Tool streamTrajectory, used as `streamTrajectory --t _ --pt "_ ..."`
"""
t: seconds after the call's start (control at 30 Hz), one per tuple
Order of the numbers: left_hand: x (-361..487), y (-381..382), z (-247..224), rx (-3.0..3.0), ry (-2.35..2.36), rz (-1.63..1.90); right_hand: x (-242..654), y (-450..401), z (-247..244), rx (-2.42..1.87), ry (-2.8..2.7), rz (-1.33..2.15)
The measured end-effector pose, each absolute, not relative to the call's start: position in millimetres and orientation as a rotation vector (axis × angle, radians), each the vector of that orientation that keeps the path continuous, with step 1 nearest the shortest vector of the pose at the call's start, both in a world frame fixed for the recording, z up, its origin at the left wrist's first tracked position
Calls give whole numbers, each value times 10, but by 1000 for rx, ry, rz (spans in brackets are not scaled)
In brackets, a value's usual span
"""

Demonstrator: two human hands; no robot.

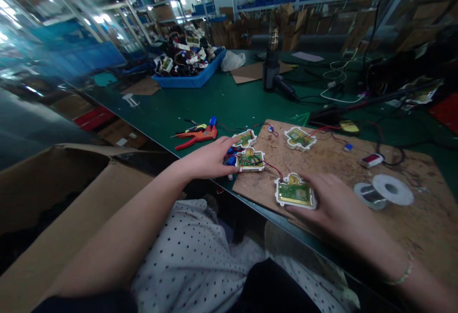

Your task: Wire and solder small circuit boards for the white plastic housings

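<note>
My right hand [331,202] is closed on the edge of a green circuit board in a white case [295,193], with fingers behind and thumb in front at the board's right side. My left hand [213,157] is curled around the left ends of two similar boards, a nearer cased circuit board [251,160] and a farther cased circuit board [245,139]. Blue wired parts [231,161] show between its thumb and fingers. Red and black wires run from these boards. Another cased circuit board [299,138] lies on the brown work board [275,160], apart from both hands.
Orange-handled pliers [200,136] lie left of the boards. A solder spool [388,191] sits at right. Behind stand a heat gun [272,69] and a blue bin [196,80] heaped with wired parts. An open cardboard box [107,198] is at lower left, below the table edge.
</note>
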State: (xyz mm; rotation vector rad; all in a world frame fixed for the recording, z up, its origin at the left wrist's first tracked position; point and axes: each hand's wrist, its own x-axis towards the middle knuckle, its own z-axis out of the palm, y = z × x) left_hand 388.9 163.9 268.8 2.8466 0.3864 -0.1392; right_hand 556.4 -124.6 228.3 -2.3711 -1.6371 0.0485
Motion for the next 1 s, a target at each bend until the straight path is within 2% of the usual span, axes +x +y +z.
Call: streamTrajectory --t 0.1,0.23,0.47,0.77,1.0 --pt "3858 1733 2668 2801 346 -144 5573 -1165 2477 -2310 -1606 -59" --pt "3790 1864 2709 2760 376 -104 5527 -920 2970 -2126 -1632 -314" --pt "3703 2121 2701 2569 348 -10 5337 -180 3601 -1998 -1758 -490" --pt "3806 1999 2834 2259 372 259 5349 243 3886 -1825 -1650 -558" --pt "3830 2123 2882 2184 644 615 5444 248 3768 -1853 -1551 -432"
